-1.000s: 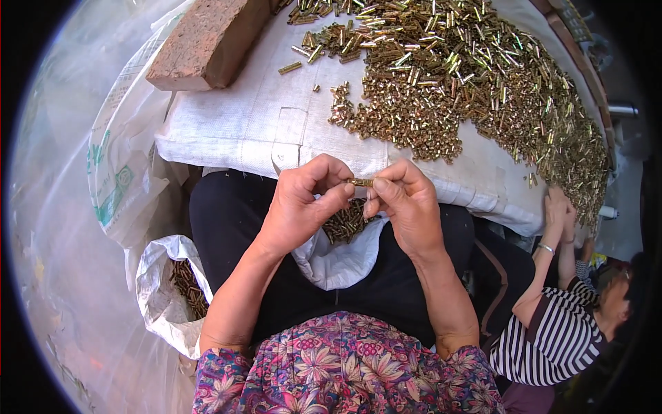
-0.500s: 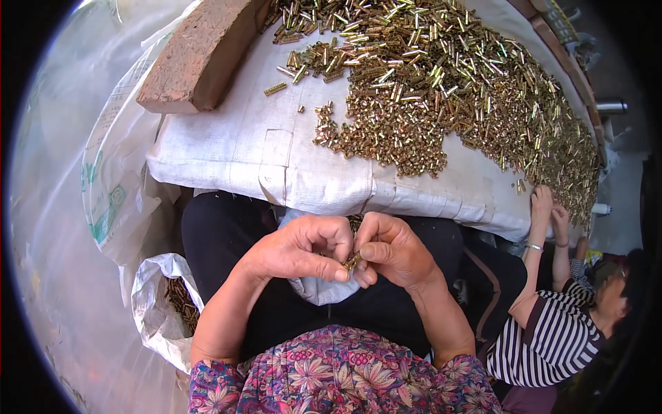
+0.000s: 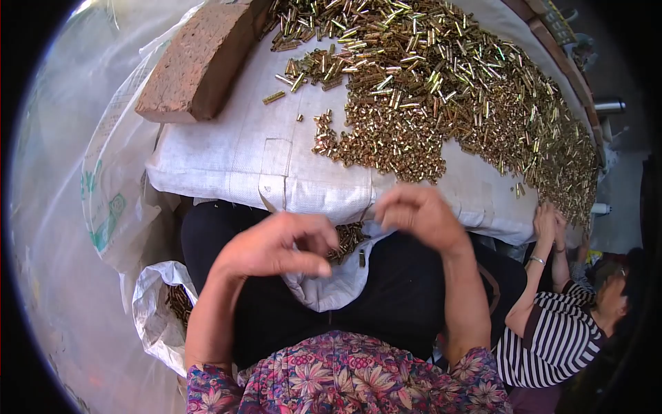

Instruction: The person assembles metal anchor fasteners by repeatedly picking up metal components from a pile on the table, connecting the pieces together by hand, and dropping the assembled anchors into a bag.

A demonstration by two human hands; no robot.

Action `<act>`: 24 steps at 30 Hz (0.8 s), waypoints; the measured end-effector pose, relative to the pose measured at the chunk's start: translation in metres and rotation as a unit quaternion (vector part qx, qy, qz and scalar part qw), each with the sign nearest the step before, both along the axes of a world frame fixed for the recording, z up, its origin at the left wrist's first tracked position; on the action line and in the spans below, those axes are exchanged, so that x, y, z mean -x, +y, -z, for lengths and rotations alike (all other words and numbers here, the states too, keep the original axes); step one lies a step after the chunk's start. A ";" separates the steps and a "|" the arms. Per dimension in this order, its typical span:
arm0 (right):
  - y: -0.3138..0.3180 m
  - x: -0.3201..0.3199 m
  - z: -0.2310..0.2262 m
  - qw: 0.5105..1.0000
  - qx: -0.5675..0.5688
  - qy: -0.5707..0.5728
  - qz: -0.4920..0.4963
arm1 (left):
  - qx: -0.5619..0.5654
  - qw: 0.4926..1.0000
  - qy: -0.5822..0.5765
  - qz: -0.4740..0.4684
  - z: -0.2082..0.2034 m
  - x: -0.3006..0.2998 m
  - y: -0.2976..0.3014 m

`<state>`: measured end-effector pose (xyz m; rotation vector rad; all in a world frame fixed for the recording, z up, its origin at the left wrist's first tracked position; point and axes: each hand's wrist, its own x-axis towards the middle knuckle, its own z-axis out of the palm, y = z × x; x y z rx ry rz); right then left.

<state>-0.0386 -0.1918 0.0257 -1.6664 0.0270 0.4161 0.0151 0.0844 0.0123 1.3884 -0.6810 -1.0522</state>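
My left hand (image 3: 283,245) hovers over a white bag (image 3: 324,297) in my lap, thumb and fingers apart with nothing seen between them. Inside the bag lie several small brass-coloured tubular metal pieces (image 3: 348,241). One dark metal cylinder (image 3: 362,259) shows against the bag's inner side, apart from both hands. My right hand (image 3: 420,217) is raised near the table's front edge, blurred, its bent fingers apart and nothing visible in them. Just beyond it, on the white cloth (image 3: 227,155), is a heap of short brass-coloured metal collars (image 3: 396,134).
Longer metal tubes (image 3: 414,55) are heaped behind the collars. A brick (image 3: 196,65) lies at the cloth's far left. On the left, a white sack (image 3: 155,310) holds brownish metal pieces. A co-worker in a striped shirt (image 3: 552,338) has their hands (image 3: 548,224) at the heap's right end.
My hands were together, fingering a small brass-coloured piece; now they have parted. My right hand has moved up and right toward the table, my left slightly left. The bag's contents show more.
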 end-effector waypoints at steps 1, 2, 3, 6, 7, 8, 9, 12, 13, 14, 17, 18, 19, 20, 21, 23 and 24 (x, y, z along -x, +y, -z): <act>-0.010 -0.019 0.000 0.997 0.060 -0.038 0.034 | -0.024 0.998 -0.029 -0.046 -0.003 -0.007 0.002; -0.021 -0.037 0.004 0.977 0.171 -0.071 0.107 | -0.044 0.989 -0.103 -0.098 -0.006 -0.016 0.000; -0.027 -0.054 0.006 0.961 0.207 -0.124 0.138 | -0.063 0.971 -0.175 -0.150 -0.006 -0.027 -0.003; -0.053 -0.109 0.025 0.860 0.396 -0.270 0.174 | -0.160 0.899 -0.318 -0.256 -0.002 -0.057 -0.011; -0.048 -0.120 0.020 0.835 0.448 -0.265 0.179 | -0.173 0.871 -0.363 -0.283 0.002 -0.066 -0.013; -0.045 -0.129 0.012 0.827 0.496 -0.216 0.151 | -0.179 0.868 -0.364 -0.286 0.007 -0.075 -0.014; -0.039 -0.135 0.003 0.814 0.544 -0.164 0.122 | -0.176 0.845 -0.410 -0.295 0.013 -0.083 -0.017; -0.036 -0.142 0.014 0.796 0.571 -0.165 0.115 | -0.191 0.806 -0.477 -0.293 0.017 -0.100 -0.032; -0.036 -0.143 0.017 0.796 0.571 -0.165 0.115 | -0.210 0.793 -0.498 -0.282 0.018 -0.105 -0.036; -0.037 -0.143 0.020 0.792 0.572 -0.180 0.117 | -0.210 0.793 -0.498 -0.282 0.020 -0.110 -0.038; -0.034 -0.142 0.026 0.803 0.543 -0.204 0.136 | -0.289 0.778 -0.516 -0.213 0.029 -0.117 -0.043; -0.034 -0.143 0.031 0.812 0.528 -0.204 0.145 | -0.282 0.780 -0.513 -0.222 0.031 -0.118 -0.044; -0.035 -0.144 0.034 0.820 0.512 -0.204 0.153 | -0.274 0.782 -0.510 -0.231 0.032 -0.119 -0.045; -0.036 -0.144 0.037 0.817 0.513 -0.212 0.154 | -0.271 0.782 -0.511 -0.230 0.034 -0.120 -0.046; -0.033 -0.142 0.036 0.817 0.513 -0.213 0.154 | -0.266 0.781 -0.515 -0.233 0.034 -0.119 -0.044; -0.028 -0.136 0.035 0.795 0.515 -0.284 0.151 | -0.260 0.778 -0.520 -0.237 0.034 -0.117 -0.040; -0.030 -0.135 0.036 0.764 0.543 -0.319 0.137 | -0.244 0.782 -0.518 -0.248 0.032 -0.115 -0.038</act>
